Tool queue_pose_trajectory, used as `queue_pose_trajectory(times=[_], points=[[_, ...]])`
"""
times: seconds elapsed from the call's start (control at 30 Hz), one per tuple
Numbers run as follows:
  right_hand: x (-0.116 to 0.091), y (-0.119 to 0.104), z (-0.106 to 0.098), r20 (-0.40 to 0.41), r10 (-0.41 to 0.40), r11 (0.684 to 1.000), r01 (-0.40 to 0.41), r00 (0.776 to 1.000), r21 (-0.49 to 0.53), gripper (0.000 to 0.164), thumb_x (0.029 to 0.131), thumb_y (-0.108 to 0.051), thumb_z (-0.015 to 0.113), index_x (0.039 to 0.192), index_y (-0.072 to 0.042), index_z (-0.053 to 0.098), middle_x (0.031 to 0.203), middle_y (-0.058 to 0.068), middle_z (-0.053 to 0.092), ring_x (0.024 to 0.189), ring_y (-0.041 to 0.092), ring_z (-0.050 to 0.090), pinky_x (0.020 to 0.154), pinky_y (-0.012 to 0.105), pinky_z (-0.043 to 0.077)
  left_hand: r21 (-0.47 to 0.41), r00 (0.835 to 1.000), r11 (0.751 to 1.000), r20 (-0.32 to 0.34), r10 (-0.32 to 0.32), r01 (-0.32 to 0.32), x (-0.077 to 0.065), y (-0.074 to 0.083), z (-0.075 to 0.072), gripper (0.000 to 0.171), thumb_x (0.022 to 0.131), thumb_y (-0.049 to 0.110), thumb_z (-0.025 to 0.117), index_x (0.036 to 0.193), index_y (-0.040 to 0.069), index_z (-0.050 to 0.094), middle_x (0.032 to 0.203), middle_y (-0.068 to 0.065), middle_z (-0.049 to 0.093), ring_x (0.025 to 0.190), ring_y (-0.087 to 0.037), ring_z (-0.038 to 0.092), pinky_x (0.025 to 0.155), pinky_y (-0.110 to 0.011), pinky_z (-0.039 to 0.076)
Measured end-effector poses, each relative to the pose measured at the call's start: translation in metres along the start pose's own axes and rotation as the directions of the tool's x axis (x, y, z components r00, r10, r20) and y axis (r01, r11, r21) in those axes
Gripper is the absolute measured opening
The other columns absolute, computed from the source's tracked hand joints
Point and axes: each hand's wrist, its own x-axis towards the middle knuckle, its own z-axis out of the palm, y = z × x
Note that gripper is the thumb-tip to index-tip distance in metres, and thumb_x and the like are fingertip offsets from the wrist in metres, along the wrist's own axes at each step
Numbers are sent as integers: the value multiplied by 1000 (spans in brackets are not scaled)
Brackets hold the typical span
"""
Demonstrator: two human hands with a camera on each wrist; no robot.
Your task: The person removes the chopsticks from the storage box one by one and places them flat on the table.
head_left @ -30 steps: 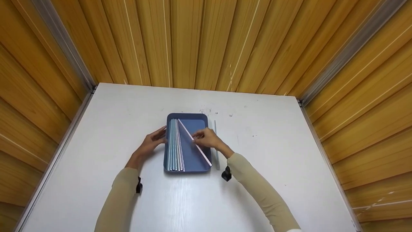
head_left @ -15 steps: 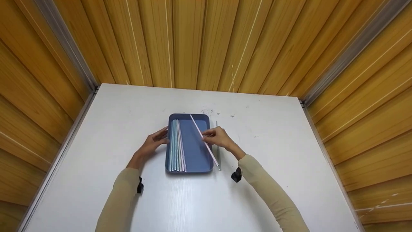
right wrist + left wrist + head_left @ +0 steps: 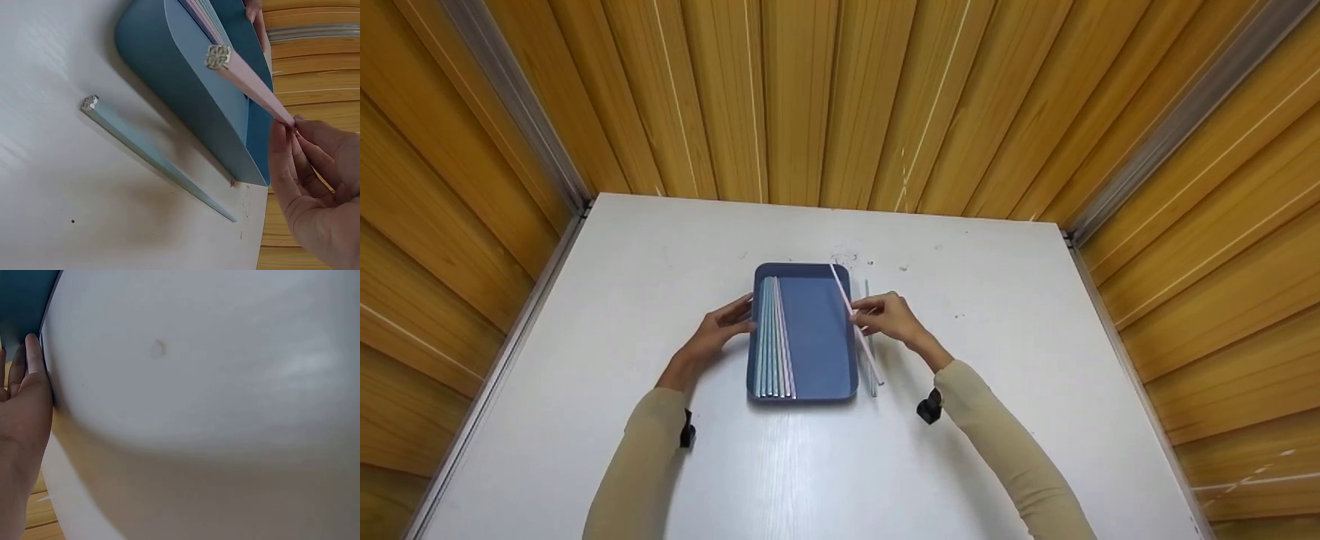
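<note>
One blue tray [image 3: 821, 337] is lying on one white table [image 3: 780, 480], its long sides running from 12 to 6 o'clock. Two hands are flanking it. At 9 o'clock the left hand [image 3: 716, 332] is resting against the tray's side, thumb apart from its fairly straight fingers. At 3 o'clock the right hand [image 3: 891, 316] is pinching one pink chopstick [image 3: 253, 82] between thumb and fingers. That chopstick is slanting across the tray's 3 o'clock rim, its single silvery patterned end pointing toward 5 o'clock.

One pale green chopstick [image 3: 160, 162] is lying on the table just beside the tray at 3 o'clock, partly below the right hand. Inside the tray, a row of chopsticks [image 3: 772, 337] is filling the 9 o'clock side, blue-green ones leftmost and pink ones toward the centre; they are lying too close for a sure count. Two beige sleeves [image 3: 1005, 450] are reaching in from 7 and 5 o'clock. Three yellow panelled walls [image 3: 787, 97] are enclosing the table, with two grey posts [image 3: 506, 97] standing at 11 and 1 o'clock.
</note>
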Motion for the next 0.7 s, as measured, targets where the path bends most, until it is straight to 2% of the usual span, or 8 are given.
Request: queue_pose_trajectory(times=[0.2,0.33,0.43,0.6,0.7], points=[[-4,5,-9,-16,9,1000,-9,1000,16,34,93,-2,71,124,12,67,99,25,76,81,25,76,71,29,66,-41,1000,999,4,-7,7,1,-1,-1,69,97,11,71,158,13,40,164,-14,39,155,-31,33,129,-48,27],[-8,8,-14,-29,22,999,-21,999,30,36,94,-2,71,126,12,66,100,24,76,85,29,76,73,29,66,-70,1000,998,3,-4,4,1,-2,-2,70,95,12,73,157,11,41,163,-15,39,154,-31,34,128,-47,30],[-10,11,-18,-50,36,998,-33,998,49,37,93,-2,72,126,15,65,98,22,75,83,27,76,73,30,66,-73,1000,997,2,-8,8,1,-3,-2,70,95,12,73,157,11,41,163,-14,40,154,-31,35,127,-47,30],[-14,19,-23,-92,50,996,-43,994,81,37,92,0,72,124,18,64,94,19,76,77,16,74,72,30,66,-62,1000,998,-8,-21,20,0,-4,-2,69,95,13,73,157,12,42,162,-14,41,153,-31,35,129,-47,26],[-15,25,-27,-115,55,995,-46,992,84,35,92,2,71,122,19,64,94,21,77,77,18,76,70,30,66,-70,999,997,-24,-35,33,1,-3,-1,69,94,13,74,156,14,44,162,-12,43,153,-29,37,129,-47,27]])
